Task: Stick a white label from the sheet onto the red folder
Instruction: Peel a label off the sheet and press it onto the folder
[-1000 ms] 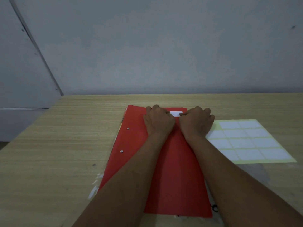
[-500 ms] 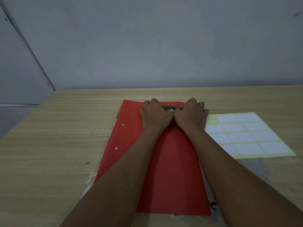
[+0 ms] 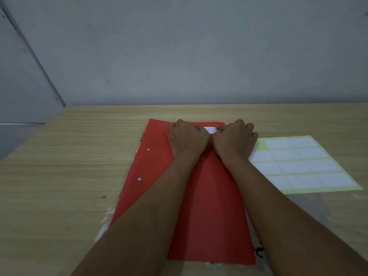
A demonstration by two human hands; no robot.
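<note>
The red folder (image 3: 207, 212) lies flat on the wooden table, its long side running away from me. A small white label (image 3: 210, 129) sits near the folder's far edge, only partly visible between my hands. My left hand (image 3: 187, 139) and my right hand (image 3: 235, 141) rest side by side on the folder, fingers curled. Their tips press down on the two ends of the label. The label sheet (image 3: 298, 166), pale yellow with several white labels, lies on the table just right of my right hand.
The wooden table (image 3: 69, 166) runs up to a grey wall (image 3: 179, 56) behind. Two metal rivets (image 3: 148, 149) sit near the folder's left edge. White and clear plastic scraps (image 3: 105, 220) stick out from under the folder at the near corners.
My hands were pressed together over the label half a second ago, hiding it. They have since slid apart, and the middle of the label shows again.
</note>
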